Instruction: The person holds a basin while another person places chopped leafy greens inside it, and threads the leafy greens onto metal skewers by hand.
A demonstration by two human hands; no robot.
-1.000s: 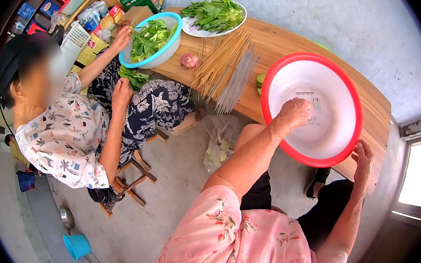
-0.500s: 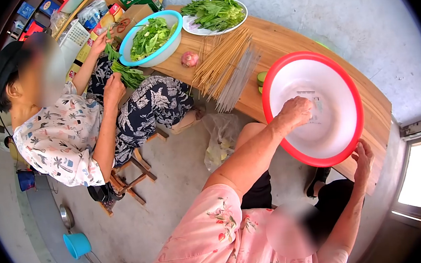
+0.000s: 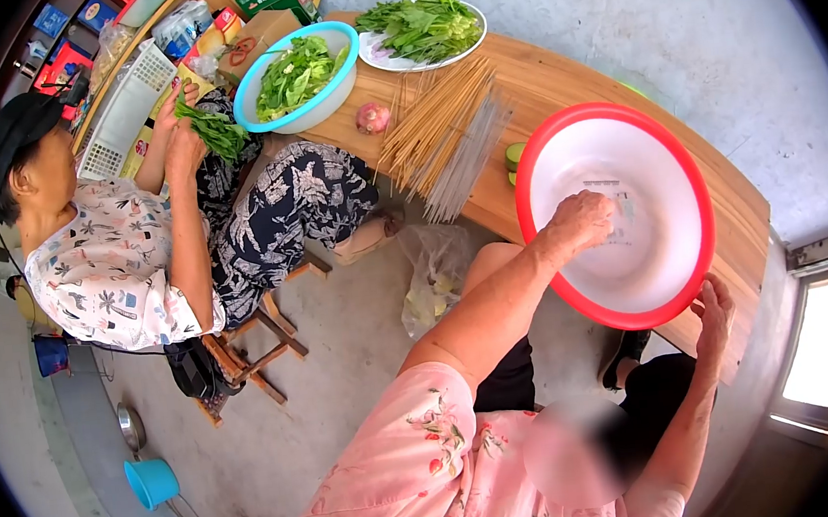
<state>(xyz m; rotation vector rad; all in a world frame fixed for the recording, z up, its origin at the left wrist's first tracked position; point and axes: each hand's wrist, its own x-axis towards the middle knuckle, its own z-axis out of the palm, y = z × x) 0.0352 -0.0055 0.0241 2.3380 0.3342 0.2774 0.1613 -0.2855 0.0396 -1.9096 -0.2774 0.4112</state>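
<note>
A large white basin with a red rim stands tilted at the near side of the wooden table. My left hand is closed like a fist over the inside of the basin; whatever its fingers may hold is hidden. At the lower right rim, my right hand grips the basin's edge from outside, its thumb side against the red rim. Two green pieces of vegetable lie just left of the basin, partly hidden by it. Farther left lie thin wooden skewers and grey metal skewers.
On the wooden table are a plate of leafy greens, a blue-rimmed basin of leaves and a pinkish onion. A seated co-worker at left holds a green bunch. A plastic bag lies on the floor.
The co-worker's hands and green bunch have moved left, and their head has lifted slightly. My hands and the red-rimmed basin look nearly unmoved.
</note>
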